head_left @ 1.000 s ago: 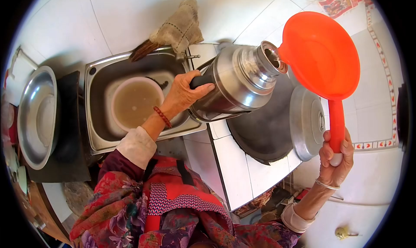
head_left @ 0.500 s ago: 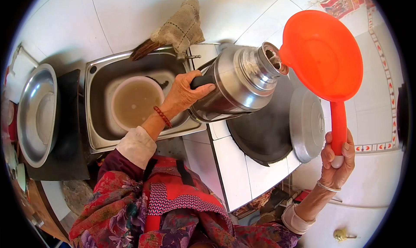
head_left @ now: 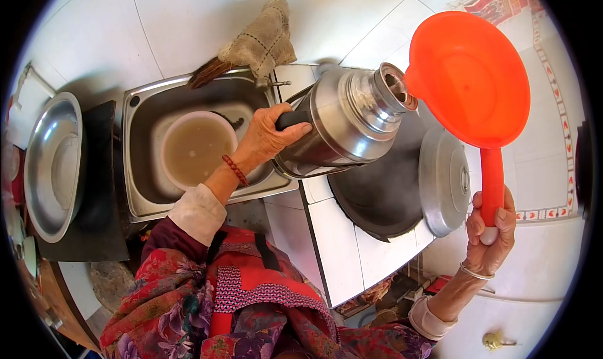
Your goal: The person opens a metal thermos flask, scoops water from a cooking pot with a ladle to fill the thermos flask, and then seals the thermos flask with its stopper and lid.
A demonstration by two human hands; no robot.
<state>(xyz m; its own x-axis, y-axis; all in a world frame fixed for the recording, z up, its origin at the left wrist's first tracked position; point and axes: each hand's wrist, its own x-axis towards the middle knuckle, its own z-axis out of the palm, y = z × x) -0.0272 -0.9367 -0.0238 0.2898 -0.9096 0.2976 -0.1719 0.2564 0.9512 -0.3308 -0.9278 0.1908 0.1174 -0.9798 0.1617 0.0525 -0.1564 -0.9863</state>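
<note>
Glossy white tiles [head_left: 207,20]; hands [head_left: 267,134] [head_left: 491,230] grip cylindrical metal flask [head_left: 348,123], round plastic ladle [head_left: 471,80].

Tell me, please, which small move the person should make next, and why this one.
Probably the right hand should slowly tilt the red ladle slightly toward the metal flask: the ladle's spout is at the flask's open mouth, and the left hand grips the flask's black handle. Whether the ladle holds liquid is hard to tell.
</note>
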